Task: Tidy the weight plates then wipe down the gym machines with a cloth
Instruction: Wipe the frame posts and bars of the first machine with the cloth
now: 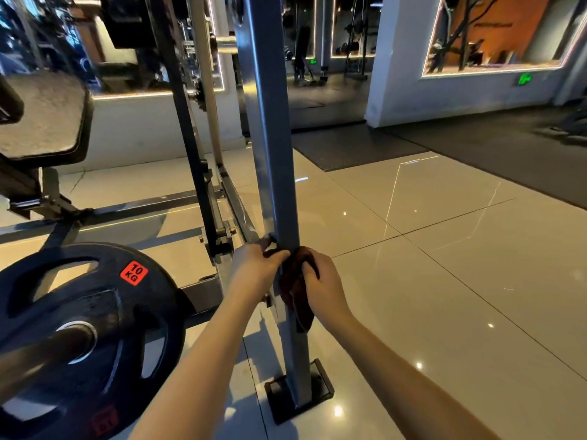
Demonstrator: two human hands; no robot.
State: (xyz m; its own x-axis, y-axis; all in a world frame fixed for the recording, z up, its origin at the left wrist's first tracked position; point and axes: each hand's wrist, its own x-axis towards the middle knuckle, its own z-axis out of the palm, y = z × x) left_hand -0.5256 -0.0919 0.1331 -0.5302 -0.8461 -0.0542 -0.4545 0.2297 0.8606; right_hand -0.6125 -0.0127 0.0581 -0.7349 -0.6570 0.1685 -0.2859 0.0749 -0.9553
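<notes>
The right hand has its fingers curled round a dark reddish-brown cloth, bunched and soft, and presses it against the right face of a grey square steel post, low down. The left hand grips the same post from the other side, fingers wrapped round its far edge and thumb lying just beside the top of the cloth. The post stands upright on a black base plate. To the left, near the forearm, a black weight plate with cut-out grip holes sits on a thick metal bar; its red label reads "10 KG". The floor is glossy pale tile. Further left sits a worn black bench pad.
</notes>
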